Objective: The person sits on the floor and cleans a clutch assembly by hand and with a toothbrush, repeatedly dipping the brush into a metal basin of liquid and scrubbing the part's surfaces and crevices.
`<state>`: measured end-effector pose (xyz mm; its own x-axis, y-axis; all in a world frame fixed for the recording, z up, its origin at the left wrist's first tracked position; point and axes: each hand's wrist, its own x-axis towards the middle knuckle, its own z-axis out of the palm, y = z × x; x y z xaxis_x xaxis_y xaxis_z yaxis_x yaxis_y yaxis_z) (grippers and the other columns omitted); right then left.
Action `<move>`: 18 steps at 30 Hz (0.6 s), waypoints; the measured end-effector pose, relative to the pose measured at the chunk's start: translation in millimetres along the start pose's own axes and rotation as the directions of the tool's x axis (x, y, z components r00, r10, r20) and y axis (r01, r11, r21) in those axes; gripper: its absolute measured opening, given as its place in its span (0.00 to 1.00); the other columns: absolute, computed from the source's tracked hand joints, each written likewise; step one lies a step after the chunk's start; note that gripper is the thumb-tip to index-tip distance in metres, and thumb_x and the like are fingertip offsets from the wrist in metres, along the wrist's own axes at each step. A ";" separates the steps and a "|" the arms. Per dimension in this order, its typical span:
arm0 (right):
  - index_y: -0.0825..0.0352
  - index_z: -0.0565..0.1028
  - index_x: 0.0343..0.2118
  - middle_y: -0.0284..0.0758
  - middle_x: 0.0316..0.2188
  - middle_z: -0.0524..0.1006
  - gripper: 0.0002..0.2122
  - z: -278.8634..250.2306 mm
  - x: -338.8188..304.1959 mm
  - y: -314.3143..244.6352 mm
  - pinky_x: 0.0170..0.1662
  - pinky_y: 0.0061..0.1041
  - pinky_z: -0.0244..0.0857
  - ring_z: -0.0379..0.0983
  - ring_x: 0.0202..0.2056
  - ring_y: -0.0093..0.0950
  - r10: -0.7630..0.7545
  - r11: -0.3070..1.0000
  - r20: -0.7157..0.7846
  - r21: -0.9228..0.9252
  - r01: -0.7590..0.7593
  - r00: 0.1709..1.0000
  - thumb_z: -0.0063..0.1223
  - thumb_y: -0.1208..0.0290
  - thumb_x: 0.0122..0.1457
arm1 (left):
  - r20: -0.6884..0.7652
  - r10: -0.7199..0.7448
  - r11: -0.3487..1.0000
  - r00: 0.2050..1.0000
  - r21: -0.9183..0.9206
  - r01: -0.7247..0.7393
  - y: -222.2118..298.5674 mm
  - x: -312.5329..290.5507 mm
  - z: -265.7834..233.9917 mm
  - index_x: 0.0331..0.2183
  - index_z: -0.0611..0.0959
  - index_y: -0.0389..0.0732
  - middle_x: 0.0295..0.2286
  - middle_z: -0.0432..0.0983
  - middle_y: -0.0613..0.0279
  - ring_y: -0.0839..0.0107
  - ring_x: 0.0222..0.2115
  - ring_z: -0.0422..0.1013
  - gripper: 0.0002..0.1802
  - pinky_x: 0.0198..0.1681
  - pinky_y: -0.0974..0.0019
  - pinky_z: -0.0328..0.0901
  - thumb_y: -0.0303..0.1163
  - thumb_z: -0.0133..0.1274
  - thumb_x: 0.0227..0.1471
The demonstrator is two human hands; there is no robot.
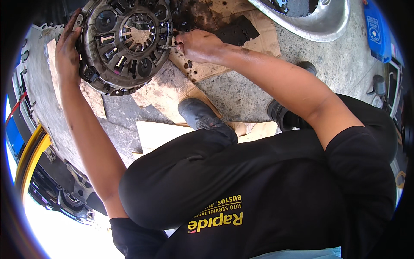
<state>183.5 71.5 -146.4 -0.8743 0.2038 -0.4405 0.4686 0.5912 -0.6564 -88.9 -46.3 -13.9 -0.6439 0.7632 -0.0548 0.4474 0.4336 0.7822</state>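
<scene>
A round, greasy metal clutch pressure plate point(97, 54) is held tilted at the upper left. Slotted spring fingers ring its central opening, and dark grime coats its cover. My left hand point(68, 56) is closed on the plate's left rim, with its fingers reaching up along the edge. At the opposite side, my right hand point(200, 46) is closed around a thin metal tool point(167, 47). The tool's tip meets the cover near its right edge. Its exact kind cannot be made out, as my fingers hide the rest of it.
Oil-stained cardboard point(166, 84) lies on the concrete floor, with a dark flat piece point(237, 31) beyond my right wrist. A metal basin point(332, 26) holds dark liquid at the upper right, near a blue container point(378, 32). My boot point(198, 113) is below the plate; a yellow bar point(33, 151) stands left.
</scene>
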 end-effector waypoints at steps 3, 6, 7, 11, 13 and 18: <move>0.62 0.77 0.41 0.43 0.39 0.80 0.12 5.8 -3.0 3.6 0.43 0.38 0.74 0.79 0.39 0.44 -0.092 0.992 -0.076 -0.093 0.085 0.993 0.44 0.62 0.66 | -0.018 0.012 0.998 1.000 0.057 -0.011 -1.1 -3.2 -4.1 0.57 0.78 0.41 0.56 0.73 0.57 0.66 0.56 0.68 0.24 0.62 0.67 0.57 0.33 0.44 0.60; 0.61 0.78 0.40 0.39 0.35 0.82 0.12 15.9 12.8 26.5 0.41 0.38 0.74 0.79 0.38 0.43 -0.260 0.954 -0.205 -0.208 0.217 0.944 0.45 0.62 0.66 | -0.016 -0.081 0.991 0.997 -0.109 0.079 -1.1 -3.3 0.4 0.57 0.77 0.40 0.57 0.72 0.58 0.66 0.57 0.67 0.25 0.62 0.67 0.56 0.33 0.44 0.60; 0.61 0.79 0.39 0.38 0.33 0.82 0.12 18.3 14.8 30.0 0.40 0.38 0.74 0.79 0.36 0.42 -0.153 0.988 -0.121 -0.017 0.152 0.981 0.46 0.61 0.66 | 0.002 -0.129 0.969 0.992 -0.213 0.126 -3.8 -1.8 5.4 0.57 0.77 0.40 0.57 0.72 0.58 0.66 0.57 0.67 0.25 0.63 0.67 0.56 0.33 0.44 0.60; 0.63 0.80 0.35 0.32 0.22 0.75 0.12 29.4 29.6 18.3 0.22 0.32 0.61 0.68 0.19 0.26 0.033 0.686 0.320 0.682 -0.254 0.947 0.51 0.60 0.66 | -0.008 -0.007 1.000 1.000 0.005 0.007 -2.1 -2.8 -4.9 0.57 0.77 0.40 0.57 0.71 0.57 0.67 0.58 0.66 0.25 0.63 0.67 0.55 0.33 0.45 0.60; 0.64 0.80 0.35 0.26 0.17 0.69 0.13 30.7 30.2 12.6 0.16 0.25 0.50 0.55 0.14 0.17 0.042 0.403 0.540 0.760 -0.509 0.840 0.53 0.59 0.65 | -0.003 0.004 0.999 1.000 0.037 -0.004 -4.0 -4.5 -6.6 0.58 0.77 0.41 0.57 0.71 0.57 0.67 0.58 0.66 0.25 0.64 0.68 0.54 0.33 0.46 0.59; 0.63 0.81 0.34 0.29 0.19 0.75 0.10 46.7 35.6 -0.2 0.17 0.29 0.59 0.68 0.16 0.25 0.244 0.550 0.382 0.702 -0.452 0.891 0.54 0.62 0.64 | 0.089 -0.034 0.978 0.995 -0.202 0.051 5.7 -2.0 8.7 0.59 0.76 0.42 0.57 0.71 0.58 0.67 0.58 0.65 0.27 0.64 0.68 0.55 0.34 0.48 0.58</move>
<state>158.2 42.2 -190.5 -0.6163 0.0275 -0.7870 0.7418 -0.3152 -0.5919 -79.7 -41.2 -14.6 -0.6008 0.7877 -0.1363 0.2789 0.3663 0.8877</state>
